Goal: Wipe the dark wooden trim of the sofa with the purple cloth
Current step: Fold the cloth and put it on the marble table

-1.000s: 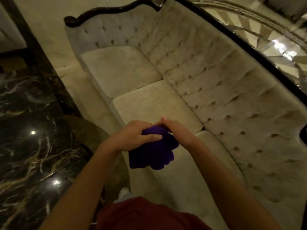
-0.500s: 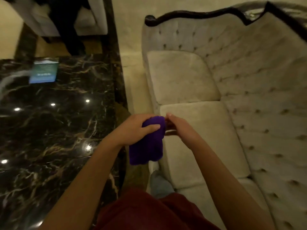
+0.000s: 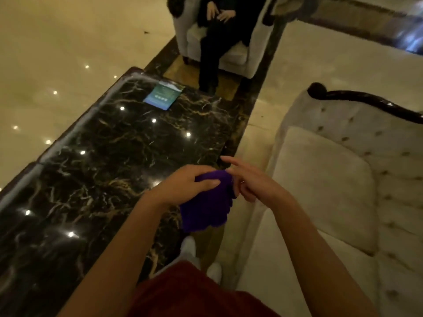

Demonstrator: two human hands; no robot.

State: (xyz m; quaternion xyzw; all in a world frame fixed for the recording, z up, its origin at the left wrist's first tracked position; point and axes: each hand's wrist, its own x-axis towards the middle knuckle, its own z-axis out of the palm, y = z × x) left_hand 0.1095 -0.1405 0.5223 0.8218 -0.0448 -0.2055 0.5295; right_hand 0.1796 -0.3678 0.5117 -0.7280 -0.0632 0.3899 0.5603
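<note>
Purple cloth (image 3: 207, 207): bunched, held in air between marble table (image 3: 103, 156) and sofa (image 3: 332, 179). Left hand (image 3: 190, 186) clenched on it; right hand (image 3: 249, 181) loose-fingered, touching its edge. Dark wooden trim (image 3: 366, 104) well apart (unwiped). Risk: a one-handed hold may let the cloth slip and drop.

This looks like a hotel lobby or a formal lounge. The polished cream stone floor (image 3: 57, 53) mirrors rows of ceiling lights. A long black marble surface (image 3: 109, 161) with gold veining carries a small printed card (image 3: 163, 97). A tufted cream sofa (image 3: 343, 179) has carved dark wooden trim (image 3: 366, 101), and someone sits in a matching pale armchair (image 3: 242, 53) beyond.
</note>
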